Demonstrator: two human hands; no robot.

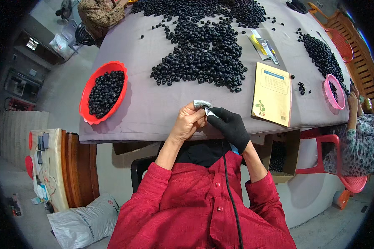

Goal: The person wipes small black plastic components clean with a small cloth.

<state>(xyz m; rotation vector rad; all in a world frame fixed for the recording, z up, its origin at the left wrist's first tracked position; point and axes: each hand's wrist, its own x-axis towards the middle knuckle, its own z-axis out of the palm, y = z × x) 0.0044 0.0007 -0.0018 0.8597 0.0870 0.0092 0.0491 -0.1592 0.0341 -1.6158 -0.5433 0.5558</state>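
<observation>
Where the two hands meet, much is hidden: the fingertips of the black-gloved right hand (230, 125) cover one end of a small whitish strip (202, 103), and whether this is cloth or tape, and exactly how it passes around the finger, I cannot make out. The far end of the main heap of black pieces (199, 66) is cut off by the upper edge, a co-worker at the upper left shows only as part of a brown patterned garment (100, 18), and the open cardboard box (294, 151) is partly under the table (141, 99). The strip is pale with greyish markings, curved over at the top and narrowing to a white tip beside the glove; it is just above the table's near edge, in front of the red shirt (195, 199). The bare left hand (186, 123) is nearly closed, its thumb and fingers pinched together at the strip, which seems to lie over a fingertip. The right hand is also drawn in narrow, thumb and fingers gripping the white end. Nearby on the table, a red basin (84, 106) of black pieces stands to the left, and a yellow booklet (274, 97) lies to the right.
</observation>
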